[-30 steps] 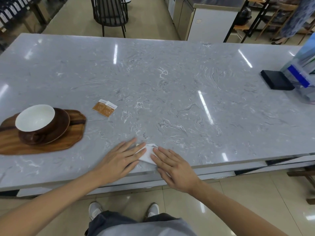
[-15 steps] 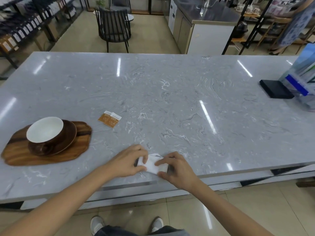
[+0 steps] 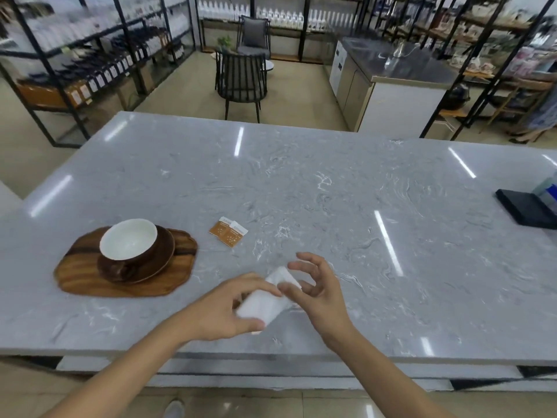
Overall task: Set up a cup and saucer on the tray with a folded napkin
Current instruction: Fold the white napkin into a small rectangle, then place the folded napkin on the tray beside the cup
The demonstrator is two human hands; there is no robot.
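Napkin (image 3: 266, 298): lifted off the counter (image 3: 301, 191) since a moment ago; my left hand (image 3: 224, 309) pinches it, my right hand (image 3: 316, 289) spread beside.
Count: one cup (image 3: 129, 241), one saucer (image 3: 141, 262), one tray (image 3: 90, 282), two packets (image 3: 228, 232) left of my hands.

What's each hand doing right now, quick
Left hand: closed on the folded napkin.
Right hand: open, fingers spread, beside the napkin.

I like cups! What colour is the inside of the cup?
White inside the cup, brown outside; the head view shows it.
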